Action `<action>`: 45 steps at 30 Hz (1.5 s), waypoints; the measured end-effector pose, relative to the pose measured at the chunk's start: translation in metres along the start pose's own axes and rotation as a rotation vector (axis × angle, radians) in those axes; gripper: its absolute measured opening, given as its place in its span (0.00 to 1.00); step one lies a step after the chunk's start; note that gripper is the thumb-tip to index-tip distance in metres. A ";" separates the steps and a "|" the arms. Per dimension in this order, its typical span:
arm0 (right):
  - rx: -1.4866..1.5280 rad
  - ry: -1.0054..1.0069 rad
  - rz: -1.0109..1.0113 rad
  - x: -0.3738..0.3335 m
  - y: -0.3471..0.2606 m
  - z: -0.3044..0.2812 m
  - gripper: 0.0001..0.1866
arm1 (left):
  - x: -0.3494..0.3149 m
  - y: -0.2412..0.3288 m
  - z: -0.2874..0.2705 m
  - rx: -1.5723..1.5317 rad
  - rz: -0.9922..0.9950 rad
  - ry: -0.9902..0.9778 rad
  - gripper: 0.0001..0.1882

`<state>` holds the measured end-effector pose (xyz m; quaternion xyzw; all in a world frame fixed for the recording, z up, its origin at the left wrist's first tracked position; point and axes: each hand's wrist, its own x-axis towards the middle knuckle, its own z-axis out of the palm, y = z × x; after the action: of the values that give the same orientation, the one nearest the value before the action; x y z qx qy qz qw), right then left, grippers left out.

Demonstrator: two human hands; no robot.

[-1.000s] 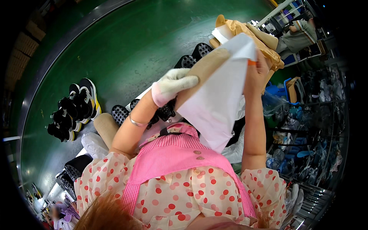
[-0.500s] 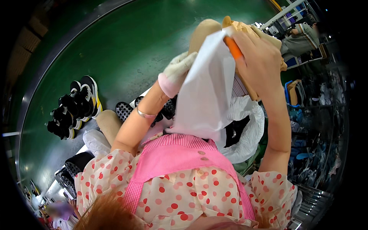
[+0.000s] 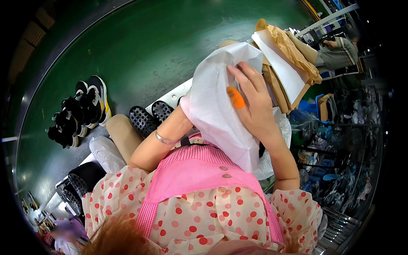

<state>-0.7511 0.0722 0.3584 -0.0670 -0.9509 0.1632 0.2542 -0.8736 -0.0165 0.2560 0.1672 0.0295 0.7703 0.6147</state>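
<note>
A thin sheet of white paper (image 3: pixel 216 80) drapes over my left hand. Only the pink cuff (image 3: pixel 185 107) of its light glove and my forearm show, so its fingers are hidden. A rounded beige thing (image 3: pixel 228 43) peeks out behind the sheet's upper edge. My right hand (image 3: pixel 255 97) is bare except for an orange finger cover (image 3: pixel 236 97) on the thumb. Its curled fingers and thumb press into the sheet from the right, pinching it over what lies beneath. Just beyond, a stack of white sheets (image 3: pixel 282 63) lies on crumpled brown paper (image 3: pixel 278 38).
Black sneakers (image 3: pixel 95 102) with white and yellow soles stand on the green surface (image 3: pixel 140 55) at left. Black shoes with dotted soles (image 3: pixel 142 120) and a beige roll (image 3: pixel 123 131) lie nearer. A white plastic bag (image 3: pixel 282 127) sits below my right hand. Racks (image 3: pixel 340 140) stand at right.
The white sheet has moved from hanging upright to covering my left hand and most of the beige thing. My right hand has come down and left, off the brown paper stack.
</note>
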 end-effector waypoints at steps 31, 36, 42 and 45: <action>0.683 -0.143 0.552 0.010 0.061 0.036 0.51 | 0.011 0.019 -0.027 0.103 -0.064 0.151 0.21; 1.088 -0.236 0.806 -0.011 0.058 0.037 0.46 | 0.017 0.015 -0.026 0.136 -0.043 0.160 0.22; 1.195 -0.256 0.718 -0.022 0.055 0.043 0.45 | 0.018 0.011 -0.018 0.225 -0.020 0.192 0.22; 1.166 -0.249 0.733 -0.021 0.058 0.043 0.47 | 0.022 0.016 -0.012 0.372 0.006 0.246 0.22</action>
<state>-0.7518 0.1100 0.2934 -0.2170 -0.6465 0.7284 0.0664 -0.8960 0.0023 0.2539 0.1828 0.2454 0.7679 0.5628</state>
